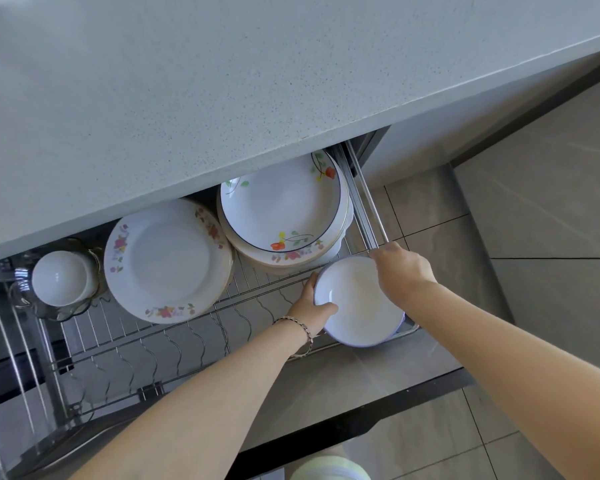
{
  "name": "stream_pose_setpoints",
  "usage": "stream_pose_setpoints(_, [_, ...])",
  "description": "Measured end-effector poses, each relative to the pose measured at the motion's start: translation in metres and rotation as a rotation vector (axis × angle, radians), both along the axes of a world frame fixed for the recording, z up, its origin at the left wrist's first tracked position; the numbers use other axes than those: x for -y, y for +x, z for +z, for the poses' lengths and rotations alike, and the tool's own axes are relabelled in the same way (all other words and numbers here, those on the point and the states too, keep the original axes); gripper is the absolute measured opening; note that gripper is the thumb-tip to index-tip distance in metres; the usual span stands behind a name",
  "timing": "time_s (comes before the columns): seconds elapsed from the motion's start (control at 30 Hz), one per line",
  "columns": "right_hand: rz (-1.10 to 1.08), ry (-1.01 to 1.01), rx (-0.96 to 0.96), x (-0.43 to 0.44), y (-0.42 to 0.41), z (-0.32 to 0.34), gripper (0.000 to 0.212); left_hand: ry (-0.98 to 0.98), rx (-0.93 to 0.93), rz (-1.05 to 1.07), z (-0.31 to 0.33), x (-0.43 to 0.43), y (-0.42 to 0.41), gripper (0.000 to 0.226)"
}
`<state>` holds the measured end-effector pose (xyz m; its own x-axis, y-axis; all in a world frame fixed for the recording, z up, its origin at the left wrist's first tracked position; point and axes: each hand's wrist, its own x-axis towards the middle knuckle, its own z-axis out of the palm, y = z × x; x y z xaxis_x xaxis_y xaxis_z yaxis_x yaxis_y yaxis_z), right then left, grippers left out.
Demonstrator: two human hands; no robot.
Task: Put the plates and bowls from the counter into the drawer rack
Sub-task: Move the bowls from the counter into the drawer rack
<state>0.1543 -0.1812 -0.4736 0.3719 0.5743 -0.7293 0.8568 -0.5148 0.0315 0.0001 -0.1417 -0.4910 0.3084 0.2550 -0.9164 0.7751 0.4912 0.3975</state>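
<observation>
- Two grips hold the plate stack (pixel 357 303): my left grip (pixel 314 306) curls round one rim, my right grip (pixel 402 268) pinches the opposite.
- The drawer rack (pixel 257 289) lies directly beneath both.

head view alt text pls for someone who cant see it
A left hand and a right hand grip a stack of white plates at the front right of an open wire drawer rack. Stacked flowered plates lie behind it, and a white bowl nests in a glass bowl at left, under a grey counter.
</observation>
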Motion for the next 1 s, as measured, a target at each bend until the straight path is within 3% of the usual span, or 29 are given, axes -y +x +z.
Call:
stream_pose_setpoints(0.1, [0.026,0.058,0.034,0.002,-0.003,0.011,0.034,-0.029,-0.062,0.019,0.009,-0.001,-0.003,0.081])
stream_pose_setpoints(0.23, [0.074,0.094,0.015,-0.007,-0.013,0.037,0.029,0.227,-0.097,-0.056,0.037,-0.012,-0.023,0.061])
stream_pose_setpoints(0.4, [-0.084,0.059,-0.446,-0.054,-0.045,0.093,0.034,0.678,-0.08,-0.207,0.097,-0.058,-0.074,0.035])
stream_pose_setpoints(0.47, [-0.107,0.077,-0.56,-0.079,-0.069,0.121,0.033,0.729,-0.099,-0.158,0.126,-0.084,-0.098,0.031])
stream_pose_setpoints(0.63, [0.064,0.215,-0.544,-0.156,-0.143,0.187,0.032,0.785,-0.182,0.033,0.184,-0.155,-0.182,0.028])
stream_pose_setpoints(0.77, [0.08,0.275,-0.624,-0.226,-0.213,0.21,0.03,0.8,-0.272,0.143,0.212,-0.208,-0.26,0.03])
stream_pose_setpoints(0.9, [-0.108,0.312,-0.732,-0.298,-0.282,0.218,0.031,0.778,-0.32,0.208,0.222,-0.254,-0.324,0.031])
stream_pose_setpoints(1.0, [-0.46,0.356,-0.834,-0.355,-0.322,0.222,0.033,0.761,-0.325,0.227,0.219,-0.286,-0.36,0.03])
